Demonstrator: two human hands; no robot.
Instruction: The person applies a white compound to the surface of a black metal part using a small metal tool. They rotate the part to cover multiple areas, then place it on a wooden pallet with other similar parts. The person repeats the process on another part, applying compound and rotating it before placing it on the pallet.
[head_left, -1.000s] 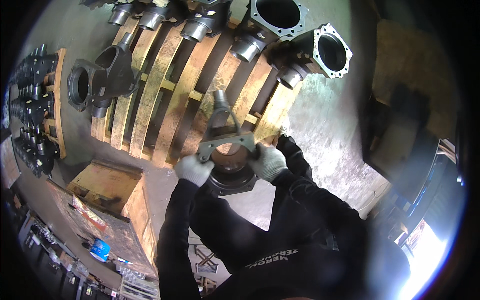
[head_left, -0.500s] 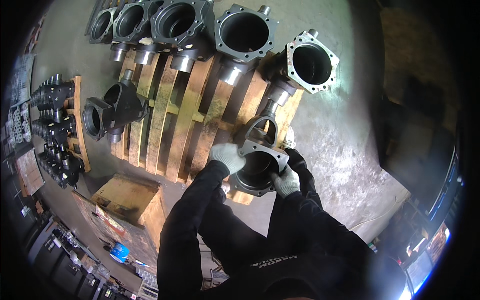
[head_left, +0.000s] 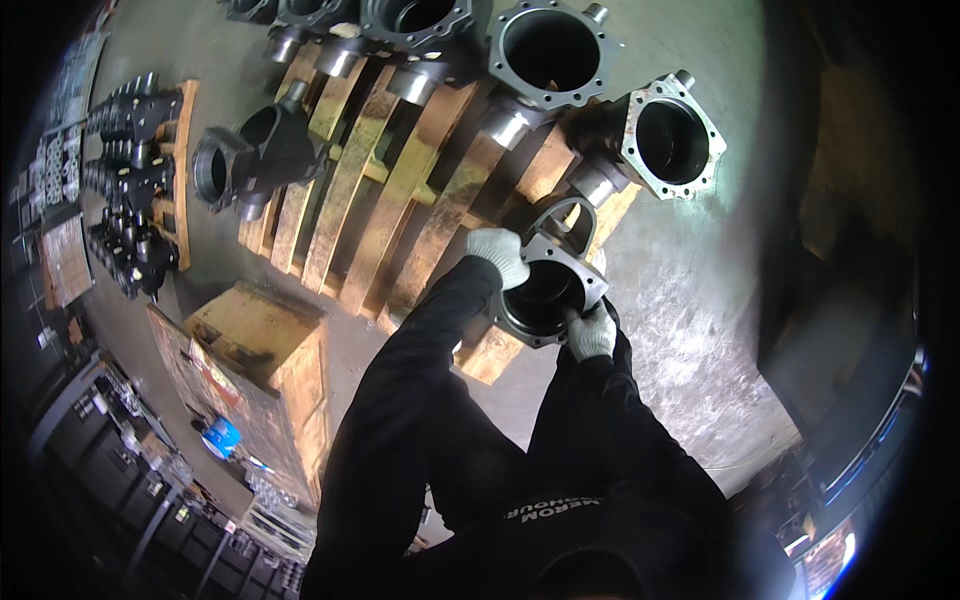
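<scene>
Both my gloved hands grip a dark cast metal housing with a round bore, a flat bolt-hole flange and a looped neck at its far end. It is over the near right part of a wooden pallet; whether it rests on the slats or is lifted, I cannot tell. My left hand is closed at the flange's upper left edge, its fingertips partly hidden. My right hand clasps the lower right rim, thumb at the bore. Just beyond stands a similar housing with a pale flange.
Several more housings line the pallet's far side, and another housing lies at its left. A second loaded pallet stands far left. Nearer are an open wooden crate and a blue container. Concrete floor extends to the right.
The whole view has shifted, with the pallet's far row higher and farther right in the picture. Both hands keep their hold, and the gripped housing appears slightly farther from the pallet's near edge.
</scene>
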